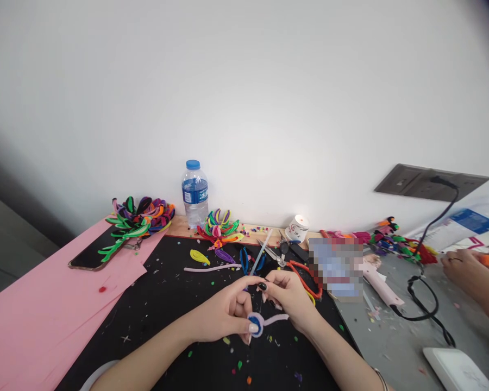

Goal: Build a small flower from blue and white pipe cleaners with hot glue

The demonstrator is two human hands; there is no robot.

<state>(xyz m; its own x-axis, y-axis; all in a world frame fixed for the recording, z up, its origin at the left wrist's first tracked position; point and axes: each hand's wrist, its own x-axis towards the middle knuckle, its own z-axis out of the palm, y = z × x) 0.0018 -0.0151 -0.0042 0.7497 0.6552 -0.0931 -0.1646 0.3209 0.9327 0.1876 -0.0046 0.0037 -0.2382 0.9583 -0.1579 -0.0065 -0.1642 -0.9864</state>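
Observation:
My left hand (218, 312) pinches a small pipe cleaner loop (256, 324), blue inside and lilac round the outside. From the loop a lilac tail runs right, its end beside my right hand (292, 301). My right thumb and fingers are closed together close to my left index fingertip; what they hold, if anything, is too small to make out. Just beyond my hands lie a yellow loop (199, 257), a purple loop (225, 255), a blue loop (243, 259) and a straight lilac pipe cleaner (212, 268). Scissors (275, 257) with orange handles rest behind my right hand.
A water bottle (195, 195) and a paper cup (297, 228) stand by the wall. Pipe cleaner flowers (146, 217) and a phone (92, 252) are at left. At right are a pink glue gun (381, 285), its black cable (427, 312) and another person's hand (468, 274).

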